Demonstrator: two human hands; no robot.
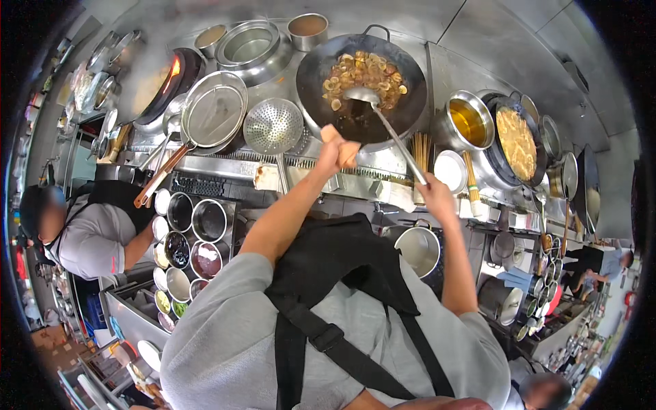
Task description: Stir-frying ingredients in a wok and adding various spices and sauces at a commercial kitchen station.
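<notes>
Before me a large black wok (pixel 310 77) sits on the range, its loop handle at the far side. Sliced, browned food (pixel 366 69) in dark sauce fills its far half, with round pieces among it. My left hand (pixel 332 156) grips a folded tan cloth (pixel 349 154) at the wok's near rim; any handle under the cloth is hidden. My right hand (pixel 438 197) is closed around the long handle of a steel ladle (pixel 363 95). The ladle's bowl lies inside the wok, against the near edge of the food.
Left of the wok lie a perforated skimmer (pixel 273 125) and a wire strainer (pixel 215 110). To its right stand a bamboo brush (pixel 421 151), a pot of yellow oil (pixel 467 120) and another filled wok (pixel 516 146). A co-worker (pixel 92 230) stands left, beside several seasoning pots (pixel 209 220); flame rises there (pixel 174 69).
</notes>
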